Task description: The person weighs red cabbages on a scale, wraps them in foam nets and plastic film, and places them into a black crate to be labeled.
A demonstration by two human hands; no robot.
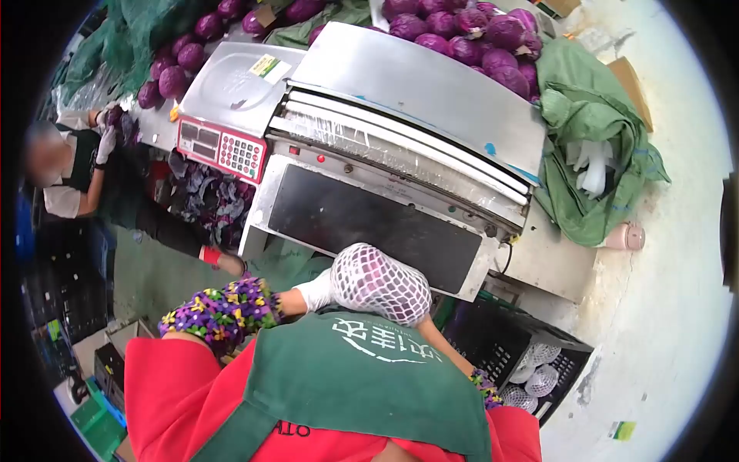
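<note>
A purple cabbage in a white foam net is held between my hands at chest height, before the wrapping machine. My left hand, in a white glove, holds its left side, the fingertips hidden behind it. My right hand is at the lower right end of the net, mostly covered by the mesh, its fingers out of sight. The net bulges over both the cabbage and the right-hand end. Clear film lies across the machine's rollers.
A scale adjoins the machine on the left. Purple cabbages are piled behind. At the right are a green sack and a black crate holding netted cabbages. A co-worker in gloves handles a cabbage at the far left.
</note>
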